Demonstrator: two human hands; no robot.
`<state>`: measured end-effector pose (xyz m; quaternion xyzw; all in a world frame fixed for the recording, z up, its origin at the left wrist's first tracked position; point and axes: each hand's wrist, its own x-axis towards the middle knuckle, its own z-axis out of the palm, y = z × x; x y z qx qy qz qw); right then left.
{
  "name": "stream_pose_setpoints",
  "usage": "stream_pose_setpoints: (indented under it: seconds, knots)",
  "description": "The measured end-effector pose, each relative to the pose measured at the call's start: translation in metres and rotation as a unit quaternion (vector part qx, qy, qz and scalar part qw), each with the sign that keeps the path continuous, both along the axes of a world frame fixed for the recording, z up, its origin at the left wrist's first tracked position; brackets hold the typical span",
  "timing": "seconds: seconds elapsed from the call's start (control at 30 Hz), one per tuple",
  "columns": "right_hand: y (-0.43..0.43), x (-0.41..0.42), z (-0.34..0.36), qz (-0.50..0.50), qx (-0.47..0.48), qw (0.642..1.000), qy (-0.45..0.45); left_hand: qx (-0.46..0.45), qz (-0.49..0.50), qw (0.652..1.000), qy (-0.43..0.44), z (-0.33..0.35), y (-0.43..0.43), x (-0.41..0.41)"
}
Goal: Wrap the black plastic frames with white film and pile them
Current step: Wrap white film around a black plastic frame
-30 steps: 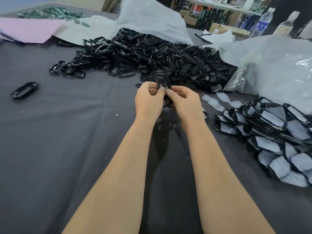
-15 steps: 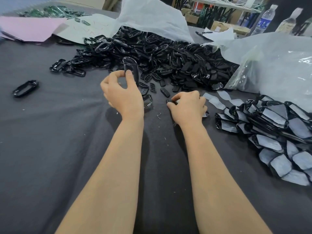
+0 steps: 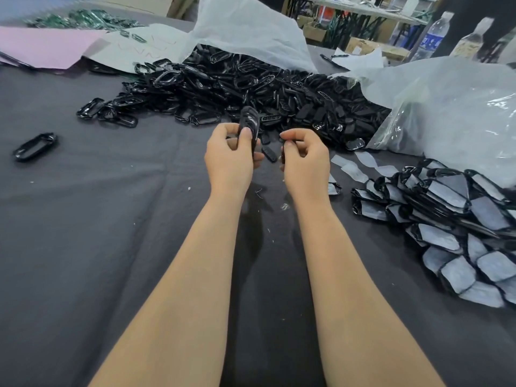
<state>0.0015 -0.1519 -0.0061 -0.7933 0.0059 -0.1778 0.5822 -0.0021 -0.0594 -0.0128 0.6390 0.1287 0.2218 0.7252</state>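
Observation:
My left hand (image 3: 230, 160) holds a black plastic frame (image 3: 249, 122) upright between thumb and fingers, just in front of the big heap of bare black frames (image 3: 251, 88). My right hand (image 3: 305, 157) is close beside it, fingers curled, pinching a small dark piece (image 3: 282, 153) whose kind I cannot tell. At the right lies the pile of frames wrapped in white film (image 3: 458, 219). Loose white film pieces (image 3: 354, 169) lie between that pile and my right hand.
A dark cloth covers the table (image 3: 97, 247). A lone frame (image 3: 35, 146) lies at the left. Clear plastic bags (image 3: 460, 113) sit at the right, white paper (image 3: 245, 26) behind the heap, pink paper (image 3: 42, 46) far left. Bottles (image 3: 431, 37) stand at the back.
My left hand moved right with its frame, back toward the middle. My right hand lifted off the cloth with a small dark piece pinched in it.

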Motion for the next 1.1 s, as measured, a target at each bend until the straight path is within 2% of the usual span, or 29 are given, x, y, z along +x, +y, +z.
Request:
stream_pose_setpoints:
  seconds: [0.07,0.17,0.27,0.4,0.5,0.57,0.67,0.73,0.8,0.9,1.0,1.1]
  knots:
    - [-0.001,0.001,0.0,-0.009,0.013,1.0,0.022,0.052,-0.01,0.999,0.004,-0.001,-0.001,-0.001]
    - [0.0,0.0,0.0,0.004,0.021,1.0,0.014,0.074,-0.02,0.997,0.006,-0.001,-0.004,-0.002]
    - [0.003,0.0,-0.003,0.024,-0.052,0.998,-0.003,0.135,-0.036,0.99,0.0,-0.001,-0.01,-0.002]
    - [0.001,0.001,-0.005,-0.01,-0.113,0.993,-0.031,0.199,-0.058,0.978,-0.01,-0.004,-0.014,0.0]
    - [-0.002,0.0,-0.006,-0.025,-0.179,0.981,-0.076,0.229,-0.027,0.972,-0.039,-0.005,-0.013,-0.002]
    - [-0.002,-0.001,-0.007,-0.008,-0.224,0.972,-0.073,0.243,-0.005,0.969,-0.046,-0.005,-0.009,-0.003]
    - [0.0,0.0,-0.009,0.003,-0.225,0.972,-0.066,0.259,0.016,0.965,-0.021,-0.005,-0.005,-0.004]
    - [0.0,0.001,-0.006,-0.035,-0.173,0.983,-0.057,0.223,0.03,0.974,-0.002,-0.004,-0.004,-0.004]
    - [-0.004,0.003,-0.002,-0.066,-0.097,0.993,-0.033,0.12,0.03,0.992,0.01,-0.002,-0.004,-0.003]
    - [-0.007,0.006,0.002,-0.039,0.001,0.999,0.032,-0.04,0.02,0.999,0.015,0.0,-0.002,0.0]
    - [-0.007,0.005,0.001,-0.012,-0.031,0.999,0.041,-0.081,0.01,0.997,0.005,0.0,-0.003,0.0]
    - [-0.007,0.003,-0.002,-0.003,-0.089,0.996,-0.008,-0.076,0.003,0.997,-0.003,-0.002,-0.004,0.001]
